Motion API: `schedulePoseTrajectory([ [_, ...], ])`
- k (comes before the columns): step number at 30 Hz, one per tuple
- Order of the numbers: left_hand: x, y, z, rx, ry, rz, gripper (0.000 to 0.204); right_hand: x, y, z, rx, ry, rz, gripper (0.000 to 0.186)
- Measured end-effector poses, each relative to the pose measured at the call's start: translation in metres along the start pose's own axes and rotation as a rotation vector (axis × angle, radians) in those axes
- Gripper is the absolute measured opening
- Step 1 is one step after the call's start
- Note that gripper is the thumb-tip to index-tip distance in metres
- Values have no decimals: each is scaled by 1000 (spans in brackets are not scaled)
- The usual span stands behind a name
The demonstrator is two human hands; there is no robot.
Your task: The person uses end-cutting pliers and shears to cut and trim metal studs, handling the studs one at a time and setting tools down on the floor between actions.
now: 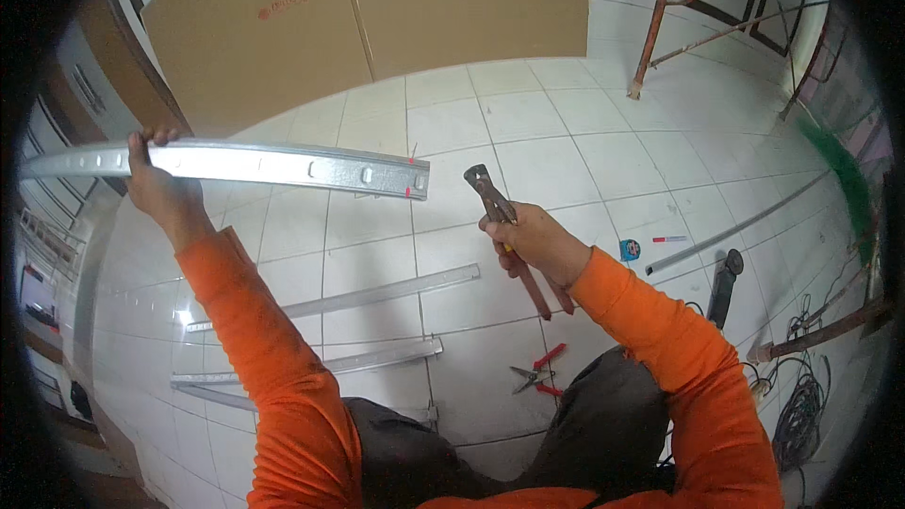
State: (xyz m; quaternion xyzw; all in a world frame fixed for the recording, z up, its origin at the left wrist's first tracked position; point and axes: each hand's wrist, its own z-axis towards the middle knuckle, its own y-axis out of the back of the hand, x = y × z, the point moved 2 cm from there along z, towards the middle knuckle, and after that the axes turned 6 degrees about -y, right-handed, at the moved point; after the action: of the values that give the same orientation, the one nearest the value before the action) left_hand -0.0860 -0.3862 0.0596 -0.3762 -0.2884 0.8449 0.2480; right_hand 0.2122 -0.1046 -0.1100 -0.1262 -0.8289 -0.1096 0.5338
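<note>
My left hand (162, 174) is closed around a long galvanized metal channel (283, 166), held level off the floor at the left. The channel's slotted face has red marks near its right end. In my right hand (544, 240) is a pair of worn end-cutting pincers (490, 196), gripped by the handles with the jaws pointing up and away. The pincers' head is a short way right of the channel's marked end, apart from it. Red-handled snips (539, 375) lie open on the floor between my knees.
More metal channels (386, 292) lie on the white tiles (471, 118). At the right are a blue tape measure (630, 250), a red marker (669, 239), a black elongated tool (724, 290), coiled cables (799, 415) and rusty scaffold legs (652, 33). Cardboard (462, 14) stands behind.
</note>
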Motion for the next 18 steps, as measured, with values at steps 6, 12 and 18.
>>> schedulePoseTrajectory([
  [6, 21, 41, 35, -37, 69, 37, 22, 8, -6, -6, 106, 84, 76, 30],
  [12, 27, 34, 17, -32, 85, -216, 30, 11, -29, -26, 203, 52, 95, 30],
  [18, 39, 34, 12, -157, 139, -123, 20, 5, -40, -24, 158, 235, -211, 33],
])
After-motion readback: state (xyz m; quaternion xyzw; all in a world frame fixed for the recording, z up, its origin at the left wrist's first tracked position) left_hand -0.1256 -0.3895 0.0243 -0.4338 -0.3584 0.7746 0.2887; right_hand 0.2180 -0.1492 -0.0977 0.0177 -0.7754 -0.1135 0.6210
